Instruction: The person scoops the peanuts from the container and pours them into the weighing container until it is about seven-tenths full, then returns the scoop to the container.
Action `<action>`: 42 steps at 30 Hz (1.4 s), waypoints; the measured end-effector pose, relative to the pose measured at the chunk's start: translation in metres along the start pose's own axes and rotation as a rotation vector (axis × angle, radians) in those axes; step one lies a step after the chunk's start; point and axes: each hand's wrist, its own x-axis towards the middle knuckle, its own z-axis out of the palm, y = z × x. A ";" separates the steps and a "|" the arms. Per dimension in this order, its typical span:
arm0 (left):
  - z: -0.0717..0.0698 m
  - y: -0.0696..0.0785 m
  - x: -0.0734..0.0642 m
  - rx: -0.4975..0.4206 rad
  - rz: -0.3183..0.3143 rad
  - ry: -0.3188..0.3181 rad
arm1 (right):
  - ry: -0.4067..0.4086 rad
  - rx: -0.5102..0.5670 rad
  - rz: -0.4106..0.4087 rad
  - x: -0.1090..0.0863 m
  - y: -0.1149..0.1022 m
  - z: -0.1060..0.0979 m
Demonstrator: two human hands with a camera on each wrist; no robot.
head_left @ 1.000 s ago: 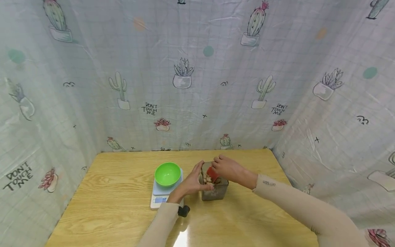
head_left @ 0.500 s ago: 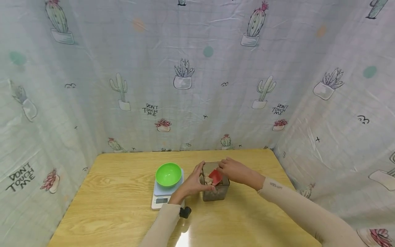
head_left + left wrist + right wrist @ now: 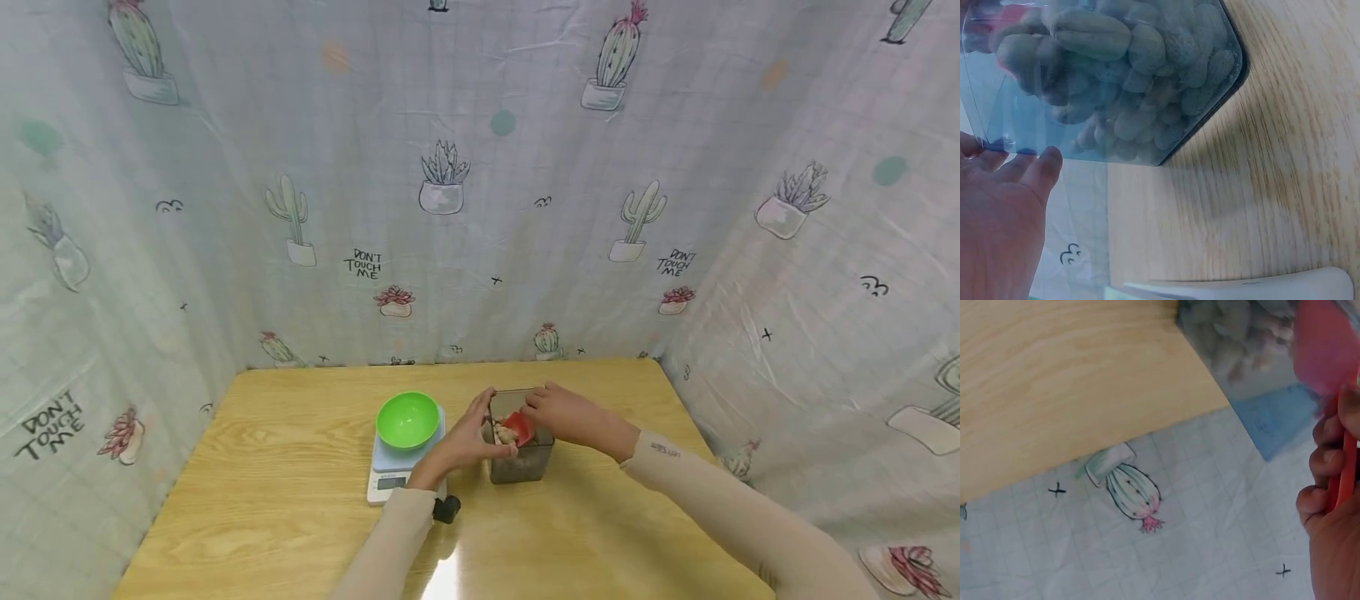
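Observation:
A see-through grey container point(image 3: 517, 469) stands on the table with peanuts in their shells point(image 3: 1094, 37) inside. My left hand point(image 3: 467, 442) holds its left side, thumb at the near rim and fingers toward the far corner. Those fingertips rest on the clear wall in the left wrist view. With my right hand point(image 3: 576, 419) I grip the handle point(image 3: 1342, 472) of a red scoop point(image 3: 521, 427), its head down inside the container. Peanuts lie at the scoop's mouth in the head view. Through the wall, the right wrist view shows the scoop's head blurred.
Left of the container, a bright green bowl point(image 3: 407, 419) sits on a white kitchen scale point(image 3: 379, 495), partly behind my left forearm. A black device point(image 3: 447, 509) is at my left wrist. The wooden table point(image 3: 300, 500) ends at a cactus-print curtain point(image 3: 480, 250).
My right hand has shifted slightly right, and the scoop has tipped so its head faces the peanuts. The scale's display went from lit blue to grey. My left hand stays on the container.

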 end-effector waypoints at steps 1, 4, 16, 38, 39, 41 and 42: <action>0.001 0.000 0.000 -0.001 -0.003 -0.006 | -0.007 0.016 0.004 -0.001 -0.001 0.002; 0.002 -0.001 -0.002 -0.004 0.000 -0.007 | 0.007 0.034 -0.005 -0.002 -0.005 0.007; 0.001 0.001 0.001 0.010 0.013 0.011 | 0.085 0.317 0.046 -0.003 0.005 0.012; 0.002 -0.001 0.001 0.012 0.004 0.029 | 0.123 0.761 0.314 -0.029 0.002 0.024; 0.002 -0.001 0.001 0.014 0.006 0.030 | 0.131 0.774 0.325 -0.031 0.001 0.025; 0.003 -0.002 0.002 0.023 0.005 0.031 | 0.152 0.791 0.345 -0.034 0.000 0.027; 0.003 -0.002 0.001 0.027 0.003 0.032 | 0.165 0.795 0.355 -0.035 0.000 0.028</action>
